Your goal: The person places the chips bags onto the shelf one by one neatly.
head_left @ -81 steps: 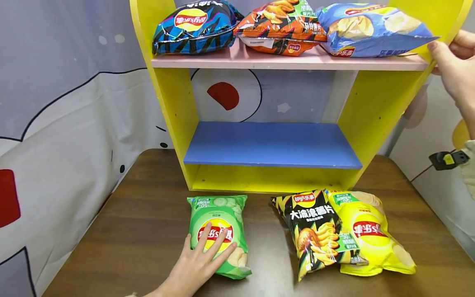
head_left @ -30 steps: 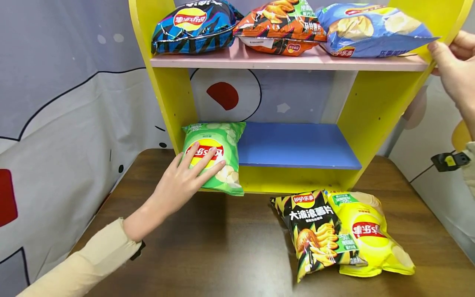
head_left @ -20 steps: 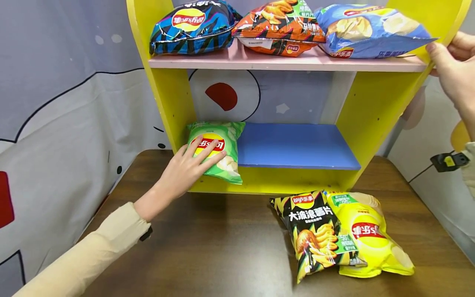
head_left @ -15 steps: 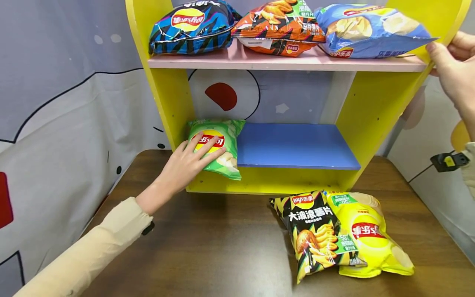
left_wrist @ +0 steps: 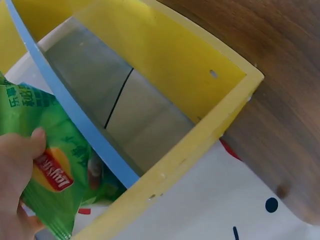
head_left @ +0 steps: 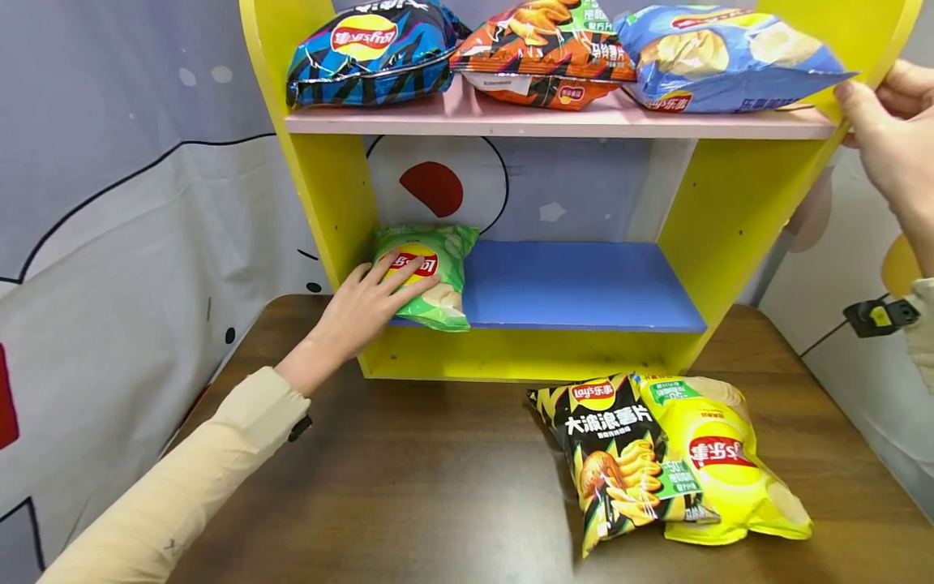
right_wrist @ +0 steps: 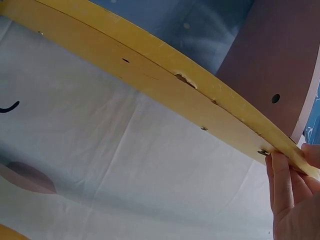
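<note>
My left hand (head_left: 357, 304) holds a green bag of potato chips (head_left: 454, 258) at the left end of the blue middle shelf (head_left: 584, 284). Its fingers spread over the printed front, and the bag's lower edge hangs slightly past the shelf's front edge. From the left wrist view, the thumb lies against the bag's underside (left_wrist: 60, 142). My right hand (head_left: 893, 138) grips the front edge of the yellow side panel (head_left: 737, 219), at the height of the pink upper shelf. In the right wrist view its fingers (right_wrist: 282, 180) lie on the panel's outer face.
A blue-black chip bag (head_left: 409, 61), an orange one (head_left: 543, 53) and a light blue one (head_left: 737, 61) lie on the pink shelf (head_left: 467, 118). On the brown table (head_left: 409, 487), a black chip bag (head_left: 620, 454) overlaps a yellow one (head_left: 730, 478).
My left hand has carried the green chip bag up from the table to the left of the blue shelf, then pushed it further in. The right hand keeps its grip on the panel.
</note>
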`<state>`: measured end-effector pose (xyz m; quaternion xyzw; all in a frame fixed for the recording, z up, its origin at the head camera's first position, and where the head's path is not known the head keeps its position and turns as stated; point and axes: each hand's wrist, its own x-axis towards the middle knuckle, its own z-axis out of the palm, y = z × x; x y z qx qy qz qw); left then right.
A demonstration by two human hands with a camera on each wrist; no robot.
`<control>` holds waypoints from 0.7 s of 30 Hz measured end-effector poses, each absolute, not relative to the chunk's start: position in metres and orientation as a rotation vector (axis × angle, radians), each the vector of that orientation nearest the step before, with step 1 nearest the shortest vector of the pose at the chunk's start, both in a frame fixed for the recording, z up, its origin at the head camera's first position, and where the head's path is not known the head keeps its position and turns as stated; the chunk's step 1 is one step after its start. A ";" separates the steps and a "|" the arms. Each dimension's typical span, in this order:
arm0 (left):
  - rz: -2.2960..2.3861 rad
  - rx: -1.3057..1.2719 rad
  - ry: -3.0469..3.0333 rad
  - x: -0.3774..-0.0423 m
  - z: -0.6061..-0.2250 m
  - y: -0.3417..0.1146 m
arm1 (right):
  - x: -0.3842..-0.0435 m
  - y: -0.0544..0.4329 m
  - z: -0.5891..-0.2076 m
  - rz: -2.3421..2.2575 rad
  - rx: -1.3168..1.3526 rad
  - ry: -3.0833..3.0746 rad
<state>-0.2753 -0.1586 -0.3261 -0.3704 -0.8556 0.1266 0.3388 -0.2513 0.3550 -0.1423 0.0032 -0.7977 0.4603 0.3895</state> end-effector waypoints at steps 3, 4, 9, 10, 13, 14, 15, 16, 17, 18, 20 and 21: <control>0.304 -0.976 -2.329 -0.275 -0.326 -0.159 | -0.251 0.355 -0.142 1.148 0.007 -2.013; 0.301 -0.976 -2.368 -0.275 -0.326 -0.159 | -0.251 0.355 -0.142 1.162 0.012 -2.002; 0.297 -0.950 -2.528 -0.274 -0.325 -0.156 | -0.251 0.355 -0.141 1.268 0.062 -1.955; 0.295 -0.944 -2.542 -0.274 -0.325 -0.155 | -0.250 0.355 -0.141 1.289 0.071 -1.950; 0.293 -0.935 -2.558 -0.274 -0.325 -0.153 | -0.250 0.356 -0.140 1.298 0.074 -1.962; 0.293 -0.933 -2.559 -0.274 -0.325 -0.153 | -0.250 0.356 -0.141 1.286 0.066 -1.977; 0.290 -0.932 -2.558 -0.274 -0.325 -0.153 | -0.250 0.357 -0.141 1.277 0.062 -1.984; 0.285 -0.933 -2.556 -0.275 -0.324 -0.152 | -0.250 0.357 -0.141 1.281 0.061 -1.987; 0.286 -0.932 -2.553 -0.274 -0.324 -0.152 | -0.250 0.358 -0.141 1.289 0.061 -1.989; 0.285 -0.930 -2.550 -0.274 -0.324 -0.151 | -0.251 0.358 -0.140 1.300 0.064 -1.988; 0.284 -0.923 -2.544 -0.274 -0.323 -0.150 | -0.252 0.359 -0.140 1.316 0.075 -1.986; 0.280 -0.921 -2.541 -0.273 -0.322 -0.150 | -0.252 0.360 -0.140 1.325 0.087 -1.976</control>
